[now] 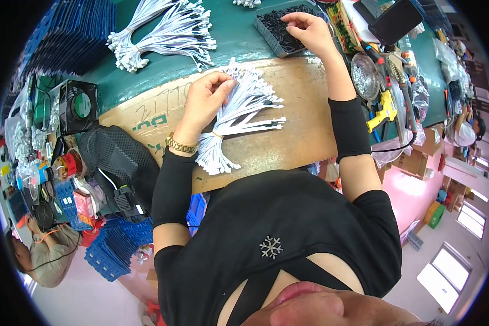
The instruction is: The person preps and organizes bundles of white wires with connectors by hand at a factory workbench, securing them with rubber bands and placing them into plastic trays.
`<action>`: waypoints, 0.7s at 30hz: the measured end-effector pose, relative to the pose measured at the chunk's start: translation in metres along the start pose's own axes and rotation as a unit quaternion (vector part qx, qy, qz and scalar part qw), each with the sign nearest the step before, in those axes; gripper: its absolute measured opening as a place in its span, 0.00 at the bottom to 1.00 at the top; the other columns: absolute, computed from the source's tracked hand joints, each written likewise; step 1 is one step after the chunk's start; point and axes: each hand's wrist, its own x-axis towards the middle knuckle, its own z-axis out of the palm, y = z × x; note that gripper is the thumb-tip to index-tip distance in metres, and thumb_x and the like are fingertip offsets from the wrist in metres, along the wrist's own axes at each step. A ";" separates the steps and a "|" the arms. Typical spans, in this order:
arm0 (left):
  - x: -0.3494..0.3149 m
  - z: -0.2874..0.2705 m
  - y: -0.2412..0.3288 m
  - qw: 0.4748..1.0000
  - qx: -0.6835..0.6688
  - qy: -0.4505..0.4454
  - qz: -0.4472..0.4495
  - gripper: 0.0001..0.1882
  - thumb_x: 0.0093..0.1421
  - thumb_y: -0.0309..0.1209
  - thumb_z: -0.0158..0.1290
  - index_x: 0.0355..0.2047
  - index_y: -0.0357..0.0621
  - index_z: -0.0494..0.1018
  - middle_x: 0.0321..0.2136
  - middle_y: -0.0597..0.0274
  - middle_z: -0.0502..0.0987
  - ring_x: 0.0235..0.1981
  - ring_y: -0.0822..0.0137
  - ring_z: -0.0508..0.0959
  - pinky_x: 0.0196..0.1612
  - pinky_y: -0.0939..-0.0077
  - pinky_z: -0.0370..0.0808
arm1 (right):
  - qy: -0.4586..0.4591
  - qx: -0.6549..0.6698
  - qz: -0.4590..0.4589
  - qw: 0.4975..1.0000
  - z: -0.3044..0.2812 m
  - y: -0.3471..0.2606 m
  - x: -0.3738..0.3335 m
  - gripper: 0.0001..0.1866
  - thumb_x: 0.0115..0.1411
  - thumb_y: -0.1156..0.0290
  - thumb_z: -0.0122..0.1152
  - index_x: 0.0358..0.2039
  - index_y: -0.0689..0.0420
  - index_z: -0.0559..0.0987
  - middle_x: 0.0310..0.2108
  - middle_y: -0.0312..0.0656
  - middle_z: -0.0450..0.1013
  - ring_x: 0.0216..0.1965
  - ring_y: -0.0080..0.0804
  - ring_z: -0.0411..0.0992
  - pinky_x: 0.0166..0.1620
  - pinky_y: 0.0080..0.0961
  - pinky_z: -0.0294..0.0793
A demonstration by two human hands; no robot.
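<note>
The left hand is curled over the far end of the white cables on the cardboard; the right hand is held apart, over the tray. Whether either grips cannot be told. Probably light and limp, cables are best pinched near tips.

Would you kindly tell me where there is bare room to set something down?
The brown board is bare between the white cable bundle and the right forearm, and the green tabletop between the upper white bundles and the dark bin. It is crowded around the yellow tool on the right and the fan on the left.
</note>
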 end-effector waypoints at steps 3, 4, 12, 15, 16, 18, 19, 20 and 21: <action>0.001 0.001 -0.001 1.000 -0.006 -0.006 -0.015 0.05 0.61 0.28 0.54 0.33 0.38 0.76 0.20 0.73 0.72 0.19 0.83 0.68 0.22 0.88 0.64 | 0.004 0.011 0.012 1.000 -0.004 0.010 0.005 0.12 0.54 0.75 0.62 0.40 0.57 0.81 0.28 0.29 0.74 0.29 0.12 0.68 0.35 0.12 0.69; 0.003 0.001 -0.002 1.000 -0.008 -0.001 -0.012 0.05 0.61 0.28 0.54 0.33 0.38 0.76 0.20 0.73 0.72 0.19 0.83 0.68 0.22 0.88 0.64 | 0.008 0.020 0.022 1.000 -0.006 0.016 0.005 0.12 0.53 0.75 0.63 0.40 0.57 0.82 0.28 0.28 0.74 0.29 0.12 0.68 0.35 0.12 0.68; 0.001 -0.004 0.003 1.000 0.012 0.003 -0.011 0.07 0.61 0.27 0.53 0.36 0.35 0.75 0.29 0.68 0.79 0.20 0.83 0.69 0.24 0.89 0.67 | 0.022 0.175 0.084 0.981 -0.002 -0.001 0.008 0.07 0.51 0.81 0.64 0.33 0.63 0.80 0.26 0.35 0.76 0.27 0.19 0.73 0.31 0.15 0.72; 0.001 -0.003 0.003 1.000 -0.001 -0.003 -0.013 0.07 0.61 0.27 0.53 0.36 0.35 0.75 0.29 0.68 0.79 0.20 0.83 0.69 0.24 0.89 0.67 | 0.046 0.125 0.048 0.990 0.000 0.000 0.009 0.07 0.50 0.81 0.64 0.32 0.63 0.80 0.25 0.34 0.76 0.27 0.19 0.73 0.32 0.16 0.72; 0.001 -0.004 0.002 1.000 -0.001 0.000 -0.010 0.07 0.61 0.27 0.54 0.36 0.35 0.75 0.29 0.68 0.79 0.21 0.83 0.69 0.25 0.89 0.67 | 0.046 0.128 0.048 0.989 0.003 0.000 0.010 0.07 0.50 0.81 0.64 0.32 0.63 0.80 0.25 0.34 0.76 0.27 0.19 0.73 0.32 0.16 0.72; 0.004 0.000 0.003 1.000 -0.005 -0.011 -0.007 0.07 0.61 0.27 0.54 0.36 0.35 0.75 0.28 0.69 0.78 0.21 0.83 0.69 0.24 0.89 0.66 | 0.066 0.171 0.050 0.982 -0.001 0.001 0.010 0.08 0.50 0.84 0.64 0.33 0.63 0.79 0.27 0.35 0.76 0.30 0.20 0.74 0.35 0.17 0.73; 0.006 0.002 0.003 1.000 -0.009 -0.019 -0.005 0.07 0.61 0.27 0.54 0.36 0.35 0.75 0.27 0.69 0.78 0.20 0.83 0.69 0.24 0.89 0.66 | 0.077 0.192 0.051 0.977 -0.003 0.000 0.010 0.09 0.49 0.85 0.63 0.33 0.64 0.79 0.28 0.36 0.76 0.31 0.20 0.74 0.36 0.17 0.74; 0.002 -0.002 0.002 1.000 -0.004 -0.005 -0.006 0.07 0.61 0.27 0.54 0.36 0.35 0.75 0.27 0.69 0.78 0.20 0.83 0.69 0.24 0.89 0.66 | 0.075 0.270 0.035 0.959 0.009 -0.012 0.013 0.10 0.50 0.86 0.62 0.34 0.64 0.79 0.30 0.36 0.76 0.32 0.21 0.74 0.38 0.17 0.75; 0.000 -0.003 0.001 1.000 0.006 0.001 -0.009 0.07 0.61 0.27 0.54 0.35 0.35 0.75 0.26 0.70 0.77 0.20 0.83 0.69 0.24 0.89 0.66 | 0.079 0.338 0.021 0.938 0.017 -0.031 0.010 0.12 0.50 0.87 0.62 0.36 0.64 0.78 0.31 0.37 0.76 0.33 0.22 0.75 0.39 0.17 0.75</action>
